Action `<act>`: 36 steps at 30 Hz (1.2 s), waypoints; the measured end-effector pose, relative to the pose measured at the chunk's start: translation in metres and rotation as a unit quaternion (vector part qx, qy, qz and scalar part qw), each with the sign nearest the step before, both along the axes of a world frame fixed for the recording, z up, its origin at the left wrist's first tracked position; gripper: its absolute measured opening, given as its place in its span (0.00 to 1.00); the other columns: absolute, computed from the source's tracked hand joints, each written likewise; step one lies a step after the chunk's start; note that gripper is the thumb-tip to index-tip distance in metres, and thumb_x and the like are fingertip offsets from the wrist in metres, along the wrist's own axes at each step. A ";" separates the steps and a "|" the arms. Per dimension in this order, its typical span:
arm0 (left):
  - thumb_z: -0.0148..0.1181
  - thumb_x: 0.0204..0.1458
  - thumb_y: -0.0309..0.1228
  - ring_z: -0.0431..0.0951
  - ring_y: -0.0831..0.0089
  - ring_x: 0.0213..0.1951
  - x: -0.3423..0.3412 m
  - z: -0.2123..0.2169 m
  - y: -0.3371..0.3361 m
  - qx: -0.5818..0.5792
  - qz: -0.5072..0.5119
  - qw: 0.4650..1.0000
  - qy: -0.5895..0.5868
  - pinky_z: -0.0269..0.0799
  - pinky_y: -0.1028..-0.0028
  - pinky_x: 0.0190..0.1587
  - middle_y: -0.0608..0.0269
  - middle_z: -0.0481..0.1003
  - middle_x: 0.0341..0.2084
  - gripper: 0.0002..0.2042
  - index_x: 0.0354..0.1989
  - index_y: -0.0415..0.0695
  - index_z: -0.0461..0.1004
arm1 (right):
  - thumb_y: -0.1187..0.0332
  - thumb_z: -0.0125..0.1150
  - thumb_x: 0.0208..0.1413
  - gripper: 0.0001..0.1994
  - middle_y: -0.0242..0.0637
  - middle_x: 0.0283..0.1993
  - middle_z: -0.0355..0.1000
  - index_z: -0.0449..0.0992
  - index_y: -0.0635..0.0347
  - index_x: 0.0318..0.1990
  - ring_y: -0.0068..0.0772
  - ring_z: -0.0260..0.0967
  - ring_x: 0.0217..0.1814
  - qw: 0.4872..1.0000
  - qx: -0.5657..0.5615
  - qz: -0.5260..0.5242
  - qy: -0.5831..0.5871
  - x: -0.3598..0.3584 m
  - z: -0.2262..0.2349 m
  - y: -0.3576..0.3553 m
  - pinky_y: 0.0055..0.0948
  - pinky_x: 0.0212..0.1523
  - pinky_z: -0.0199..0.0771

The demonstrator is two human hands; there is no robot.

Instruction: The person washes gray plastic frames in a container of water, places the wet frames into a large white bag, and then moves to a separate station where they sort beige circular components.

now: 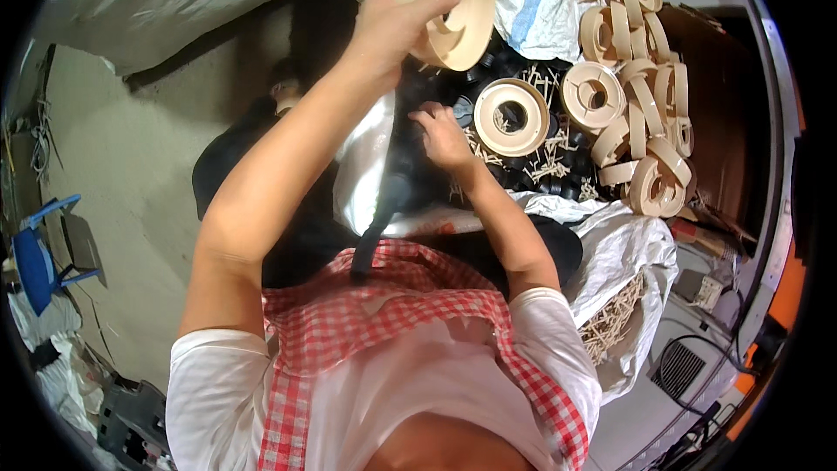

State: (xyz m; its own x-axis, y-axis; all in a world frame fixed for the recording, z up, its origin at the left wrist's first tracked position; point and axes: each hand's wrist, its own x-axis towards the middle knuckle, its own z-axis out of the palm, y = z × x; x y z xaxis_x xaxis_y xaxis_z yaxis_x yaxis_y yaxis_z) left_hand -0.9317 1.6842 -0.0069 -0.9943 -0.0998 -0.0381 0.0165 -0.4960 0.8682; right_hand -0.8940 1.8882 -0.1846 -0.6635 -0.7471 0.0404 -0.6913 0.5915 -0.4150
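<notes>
Cream ring pinched high in the left hand suggests work midway, the right hand curled over black parts with its grip impossible to tell, loose pegs apparently unused and more rings heaped at right, perhaps finished.

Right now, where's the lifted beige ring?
Head view, top centre: the beige ring is in the left hand, just left of the blue-striped white sack.

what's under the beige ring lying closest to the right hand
Through the hole of the beige ring, small beige pegs and something dark show; more beige pegs and black parts poke out around it. Whatever lies beneath its solid band is covered.
</notes>
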 end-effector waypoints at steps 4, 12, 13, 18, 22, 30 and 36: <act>0.63 0.43 0.35 0.73 0.75 0.36 0.000 -0.008 0.011 0.019 0.018 0.999 -0.027 0.70 0.74 0.40 0.63 0.73 0.33 0.20 0.44 0.40 0.68 | 0.77 0.57 0.41 0.18 0.48 0.46 0.67 0.69 0.64 0.44 0.47 0.62 0.50 0.996 0.075 -0.043 -0.019 -0.010 0.047 0.002 0.39 0.52 0.61; 0.60 0.41 0.30 0.71 0.72 0.42 0.028 -0.024 0.043 -0.016 -0.180 0.974 -0.136 0.69 0.73 0.42 0.57 0.70 0.43 0.26 0.51 0.39 0.62 | 0.77 0.49 0.54 0.09 0.44 0.38 0.71 0.70 0.65 0.42 0.35 0.69 0.40 0.931 -0.180 -0.316 0.041 -0.016 0.124 0.009 0.28 0.43 0.68; 0.59 0.42 0.28 0.71 0.72 0.43 0.034 -0.021 0.051 0.040 -0.215 0.967 -0.130 0.69 0.74 0.42 0.57 0.69 0.44 0.26 0.52 0.39 0.61 | 0.77 0.48 0.54 0.09 0.43 0.38 0.71 0.71 0.65 0.42 0.33 0.69 0.40 0.931 -0.173 -0.314 0.065 -0.017 0.124 0.005 0.27 0.43 0.67; 0.59 0.42 0.29 0.71 0.75 0.41 0.034 -0.027 0.052 -0.097 -0.182 0.973 -0.098 0.68 0.76 0.43 0.59 0.70 0.41 0.25 0.52 0.40 0.62 | 0.65 0.46 0.58 0.20 0.40 0.42 0.70 0.60 0.62 0.57 0.30 0.69 0.41 0.817 -0.331 -0.355 -0.310 -0.017 0.130 0.005 0.25 0.43 0.68; 0.60 0.41 0.32 0.74 0.75 0.36 0.030 -0.025 0.046 -0.202 -0.220 0.951 -0.079 0.70 0.77 0.38 0.59 0.73 0.36 0.23 0.48 0.38 0.67 | 0.66 0.60 0.48 0.31 0.41 0.56 0.60 0.54 0.60 0.59 0.34 0.60 0.55 0.864 -0.302 -0.244 -0.320 -0.003 0.135 0.017 0.30 0.53 0.62; 0.62 0.42 0.34 0.72 0.77 0.40 0.033 -0.027 0.050 -0.158 -0.255 0.951 -0.073 0.68 0.77 0.42 0.61 0.73 0.40 0.24 0.49 0.40 0.68 | 0.63 0.62 0.45 0.33 0.48 0.54 0.58 0.53 0.63 0.57 0.42 0.60 0.55 0.883 -0.206 -0.225 -0.356 -0.009 0.144 0.024 0.34 0.50 0.64; 0.64 0.40 0.35 0.72 0.77 0.39 0.035 -0.033 0.057 -0.201 -0.223 0.952 -0.056 0.68 0.76 0.42 0.60 0.73 0.39 0.26 0.50 0.41 0.67 | 0.56 0.51 0.56 0.32 0.48 0.46 0.64 0.44 0.61 0.61 0.33 0.72 0.36 0.866 -0.199 -0.231 -0.396 -0.013 0.129 0.030 0.24 0.27 0.75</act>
State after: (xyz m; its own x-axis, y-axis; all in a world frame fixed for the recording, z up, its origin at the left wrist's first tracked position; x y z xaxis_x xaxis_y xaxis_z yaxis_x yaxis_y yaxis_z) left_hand -0.8966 1.7416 -0.0402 -0.9335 0.3020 -0.1933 -0.2210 -0.0601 0.9734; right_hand -0.9072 1.9178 -0.0561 -0.8251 -0.4261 -0.3710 0.1758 0.4304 -0.8853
